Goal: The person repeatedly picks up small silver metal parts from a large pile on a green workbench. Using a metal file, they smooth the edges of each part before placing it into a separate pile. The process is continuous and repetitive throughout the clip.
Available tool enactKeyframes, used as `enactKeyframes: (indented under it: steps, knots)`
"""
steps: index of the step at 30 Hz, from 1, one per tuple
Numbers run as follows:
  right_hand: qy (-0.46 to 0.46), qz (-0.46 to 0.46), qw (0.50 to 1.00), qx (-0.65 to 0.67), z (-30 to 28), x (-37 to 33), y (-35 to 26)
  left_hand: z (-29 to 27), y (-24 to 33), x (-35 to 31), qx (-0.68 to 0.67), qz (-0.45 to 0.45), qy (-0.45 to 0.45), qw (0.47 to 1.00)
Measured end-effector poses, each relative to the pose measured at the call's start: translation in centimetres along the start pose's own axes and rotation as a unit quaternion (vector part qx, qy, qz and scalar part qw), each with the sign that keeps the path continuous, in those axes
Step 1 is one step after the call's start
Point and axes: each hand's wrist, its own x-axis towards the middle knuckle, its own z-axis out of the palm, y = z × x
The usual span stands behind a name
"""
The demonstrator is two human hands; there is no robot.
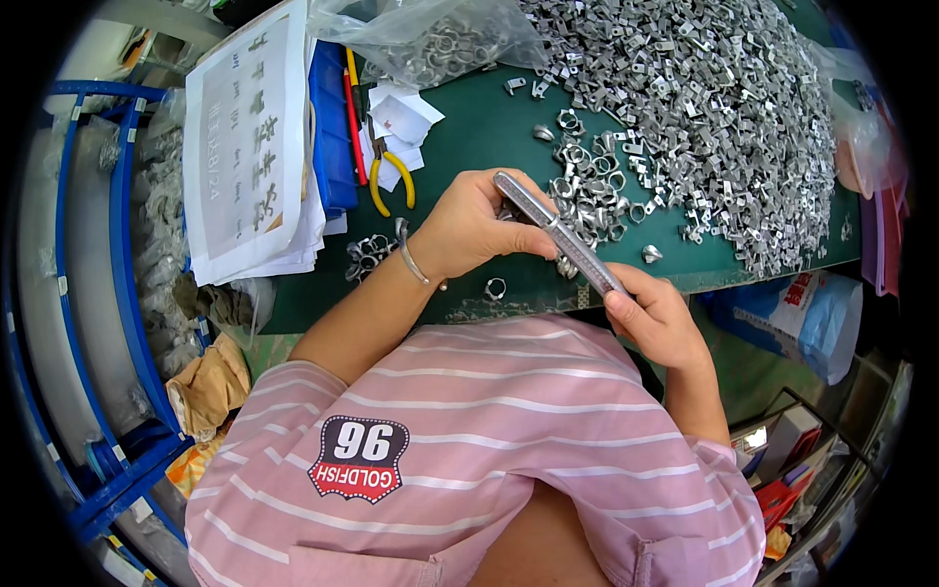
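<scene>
Left hand [471, 230] is gripping the grey bar [577, 249] at its upper end; right hand [657, 315] is pinching the lower; bar is slanting toward 4 o'clock; beyond, on the tabletop [479, 137], rings [585, 186] are lying at 1 o'clock, pliers [380, 150] at 10.

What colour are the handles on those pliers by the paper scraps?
The pliers' handles are yellow, seen in the head view.

Slim bar [569, 238], glossy and speckled; ring-shaped pieces [593, 178], polished metal; tabbed pieces [704, 117], duller metal; clear bag [367, 24], crinkled plastic — shiny; plier handles [408, 184], smooth plastic; tabletop [479, 108], matt; striped shirt [489, 411], creased matt cloth.
</scene>
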Motion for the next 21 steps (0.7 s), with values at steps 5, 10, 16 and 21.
enactKeyframes:
  steps: [5,10,16,21]
  knots:
    - [-0.008,0.012,1.000,0.011,-0.4,0.0,0.3,0.7,-0.3,0.2,0.042,0.006,0.011,0.999]
    - [0.048,0.030,0.997,0.058,-0.8,-0.8,1.2,-0.6,0.4,2.3,-0.180,0.015,0.102,0.978]
    - [0.100,0.030,0.990,0.098,-1.8,-1.5,2.1,-2.0,2.0,5.5,-0.085,0.018,0.164,0.983]
    - [0.087,0.024,0.992,0.085,-1.5,-1.2,1.2,-2.1,-0.7,6.9,0.319,0.086,0.182,0.926]
